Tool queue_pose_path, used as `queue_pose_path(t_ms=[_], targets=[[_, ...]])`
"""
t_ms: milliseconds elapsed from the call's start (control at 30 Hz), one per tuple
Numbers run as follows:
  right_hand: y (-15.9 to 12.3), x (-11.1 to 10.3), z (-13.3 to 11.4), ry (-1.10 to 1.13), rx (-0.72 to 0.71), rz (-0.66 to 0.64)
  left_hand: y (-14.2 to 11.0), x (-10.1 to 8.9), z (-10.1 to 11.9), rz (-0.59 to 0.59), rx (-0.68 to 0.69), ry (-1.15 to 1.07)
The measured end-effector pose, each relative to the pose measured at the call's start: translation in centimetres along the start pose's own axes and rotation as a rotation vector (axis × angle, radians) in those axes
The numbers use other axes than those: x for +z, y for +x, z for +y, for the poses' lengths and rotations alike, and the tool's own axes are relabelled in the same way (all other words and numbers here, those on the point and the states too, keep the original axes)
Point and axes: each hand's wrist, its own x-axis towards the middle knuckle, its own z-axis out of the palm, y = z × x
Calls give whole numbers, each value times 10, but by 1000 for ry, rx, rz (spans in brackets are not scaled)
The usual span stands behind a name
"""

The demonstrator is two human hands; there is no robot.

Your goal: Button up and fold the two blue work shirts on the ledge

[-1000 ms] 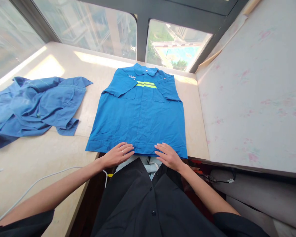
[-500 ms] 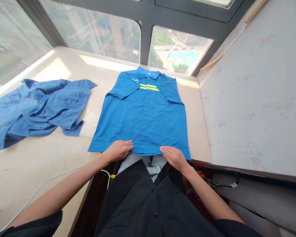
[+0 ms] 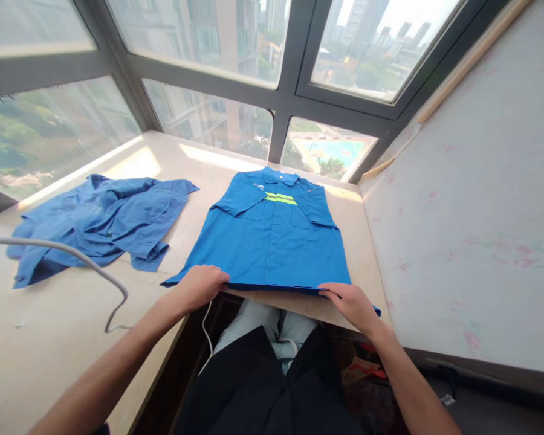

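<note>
A blue work shirt point(image 3: 272, 248) lies front up with its collar toward the window. Both short sleeves are folded in across the chest, beside a yellow-green reflective stripe. My left hand point(image 3: 205, 284) grips the bottom hem left of the middle, fingers curled round the cloth. On the right side of the same hem, my right hand point(image 3: 348, 300) pinches the fabric between thumb and fingers. Between the hands the hem is lifted and pulled straight, with its dark underside edge showing. The hem's outer corners stick out past both hands.
A second blue garment point(image 3: 104, 220) lies crumpled on the left of the pale tabletop point(image 3: 163, 314). A grey cable point(image 3: 86, 257) loops at the left. Windows point(image 3: 208, 115) stand behind, and a flower-patterned wall panel point(image 3: 462, 211) borders the right.
My hands have moved apart along the hem, and its edge is now raised and taut. The view has tilted up, showing more window. The grey cable has come into view at left.
</note>
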Motion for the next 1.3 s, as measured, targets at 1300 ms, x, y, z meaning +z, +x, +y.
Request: queue_pose_path(t_ms=[1300], targets=[[231, -109, 33, -27, -53, -282, 130, -171, -82, 247, -128, 116]])
